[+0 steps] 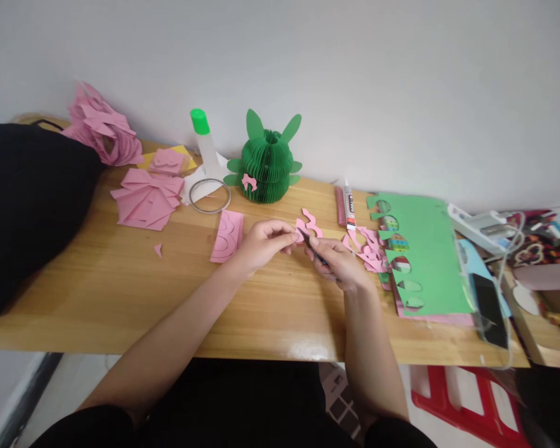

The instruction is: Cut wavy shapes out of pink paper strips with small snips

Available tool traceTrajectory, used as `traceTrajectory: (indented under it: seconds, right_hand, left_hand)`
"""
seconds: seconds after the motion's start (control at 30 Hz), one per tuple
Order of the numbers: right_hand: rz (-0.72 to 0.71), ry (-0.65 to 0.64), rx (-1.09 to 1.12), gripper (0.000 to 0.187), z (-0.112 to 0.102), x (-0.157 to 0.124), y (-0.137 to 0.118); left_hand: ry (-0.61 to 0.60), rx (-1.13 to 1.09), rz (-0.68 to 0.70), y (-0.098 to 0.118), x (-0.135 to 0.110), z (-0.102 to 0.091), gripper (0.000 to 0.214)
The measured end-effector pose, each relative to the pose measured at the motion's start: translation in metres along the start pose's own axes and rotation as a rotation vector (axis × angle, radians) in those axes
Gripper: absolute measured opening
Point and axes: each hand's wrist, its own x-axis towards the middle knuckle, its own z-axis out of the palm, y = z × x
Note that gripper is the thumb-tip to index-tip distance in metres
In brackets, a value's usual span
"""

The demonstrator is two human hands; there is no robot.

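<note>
My left hand [271, 242] pinches a small piece of pink paper [300, 229] over the middle of the table. In my right hand [340, 261] are dark, slim scissors [313, 250], their tip at the pink piece; the fingers hide much of them. A wavy pink cut-out [313, 224] lies just behind the hands. To the left of my left hand is a pink paper rectangle [226, 236] with curved outlines drawn on it. Pink scraps [371, 249] are heaped to the right of my right hand.
Behind the hands stands a green honeycomb-paper figure [267, 168] with a pink bow. A glue bottle [206, 143], tape ring [210, 210] and folded pink paper [147, 199] are left. Right are a glue tube [350, 205], green sheet [429, 255] and phone [489, 308].
</note>
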Motion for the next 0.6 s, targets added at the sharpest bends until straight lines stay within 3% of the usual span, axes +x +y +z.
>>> traceTrajectory:
  seconds: [0.3, 0.6]
  right_hand:
    - [-0.006, -0.015, -0.008, 0.052, 0.0000, -0.0006, -0.0025]
    - [-0.012, -0.016, -0.014, 0.052, 0.0011, -0.0011, -0.0033]
  left_hand:
    - [-0.040, 0.007, -0.009, 0.0024, 0.0006, -0.0024, 0.011]
    - [0.002, 0.025, 0.009, 0.0013, 0.0005, -0.0015, 0.013]
